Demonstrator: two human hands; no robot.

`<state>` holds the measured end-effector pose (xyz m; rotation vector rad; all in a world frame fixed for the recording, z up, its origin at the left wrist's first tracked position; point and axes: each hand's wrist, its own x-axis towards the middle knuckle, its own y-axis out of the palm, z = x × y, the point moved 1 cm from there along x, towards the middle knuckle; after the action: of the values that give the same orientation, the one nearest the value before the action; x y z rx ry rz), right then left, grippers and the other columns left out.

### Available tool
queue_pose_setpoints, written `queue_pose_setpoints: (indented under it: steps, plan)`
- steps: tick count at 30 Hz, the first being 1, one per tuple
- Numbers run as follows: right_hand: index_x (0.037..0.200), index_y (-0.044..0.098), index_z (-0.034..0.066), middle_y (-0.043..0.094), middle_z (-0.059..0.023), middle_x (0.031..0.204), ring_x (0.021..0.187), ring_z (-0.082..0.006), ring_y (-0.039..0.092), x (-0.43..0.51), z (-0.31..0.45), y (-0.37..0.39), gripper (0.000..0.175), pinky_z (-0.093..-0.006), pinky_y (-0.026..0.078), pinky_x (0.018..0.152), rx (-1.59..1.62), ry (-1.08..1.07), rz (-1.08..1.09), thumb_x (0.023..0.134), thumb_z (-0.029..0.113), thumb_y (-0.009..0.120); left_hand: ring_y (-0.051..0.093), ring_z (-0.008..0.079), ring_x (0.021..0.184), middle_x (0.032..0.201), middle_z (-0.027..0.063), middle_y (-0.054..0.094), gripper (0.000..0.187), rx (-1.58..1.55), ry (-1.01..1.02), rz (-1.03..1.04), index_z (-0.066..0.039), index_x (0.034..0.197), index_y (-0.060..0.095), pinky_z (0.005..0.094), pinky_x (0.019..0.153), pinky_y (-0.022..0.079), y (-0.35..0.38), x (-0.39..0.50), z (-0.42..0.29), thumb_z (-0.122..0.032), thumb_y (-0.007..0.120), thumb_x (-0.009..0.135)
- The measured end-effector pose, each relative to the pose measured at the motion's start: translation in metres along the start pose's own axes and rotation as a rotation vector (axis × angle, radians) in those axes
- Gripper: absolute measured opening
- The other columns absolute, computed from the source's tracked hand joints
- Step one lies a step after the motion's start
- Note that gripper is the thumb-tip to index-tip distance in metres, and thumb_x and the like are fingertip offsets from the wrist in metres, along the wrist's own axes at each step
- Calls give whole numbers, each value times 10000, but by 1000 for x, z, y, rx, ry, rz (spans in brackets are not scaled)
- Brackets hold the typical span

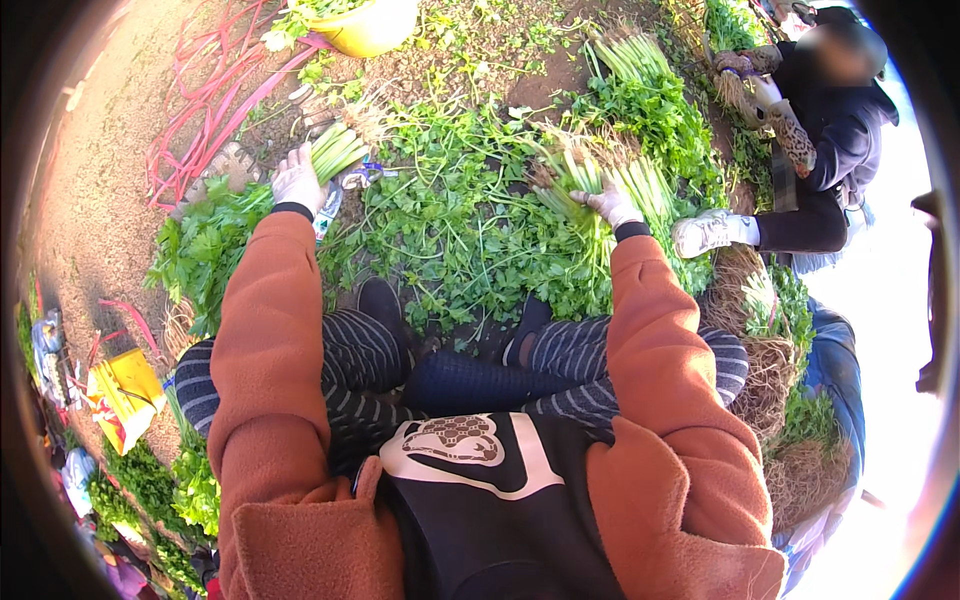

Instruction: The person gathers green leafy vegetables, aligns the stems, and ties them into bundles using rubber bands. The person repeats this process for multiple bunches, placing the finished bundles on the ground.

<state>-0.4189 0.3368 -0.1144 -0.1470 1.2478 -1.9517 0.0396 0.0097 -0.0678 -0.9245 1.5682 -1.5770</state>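
My gloved left hand (299,180) is closed around a bunch of leafy green stalks (337,152), probably celery, with its roots pointing up and right and its leaves hanging down at the left. Over a pile of similar rooted stalks (652,187) lies my gloved right hand (609,201), fingers spread at the pile's left side; whether it grips any stalk cannot be told. Between the hands, loose leafy stems (457,217) cover the ground. A small item with a blue and white wrapper (328,214) lies just right of my left wrist.
A yellow tub (367,28) stands at the top, left of centre. Pink plastic ties (217,97) lie at upper left. Another bunch pile (645,82) is at upper right, near a seated co-worker (840,127). Rooted bundles (765,375) line my right side; a yellow container (127,394) is at left.
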Motion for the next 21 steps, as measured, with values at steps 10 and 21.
queue_pose_setpoints:
  steps: [10, 21]
  plan:
    - [1296, 415, 44, 616, -194, 1116, 969, -321, 648, -109, 69, 130, 712, -405, 528, 799, -738, -72, 361, 761, 375, 749, 508, 309, 1120, 1208, 110, 498, 792, 2, -13, -21, -147, 1325, 373, 457, 985, 386, -5, -2, -1, -280, 774, 656]
    - [1206, 566, 163, 664, -69, 1038, 897, -272, 640, -81, 105, 141, 421, -373, 512, 783, -99, -335, -369, 814, 240, 700, 500, 320, 1128, 1219, 118, 488, 863, -32, 5, -57, -133, 1369, 331, 449, 975, 388, -1, -6, 0, -276, 794, 656]
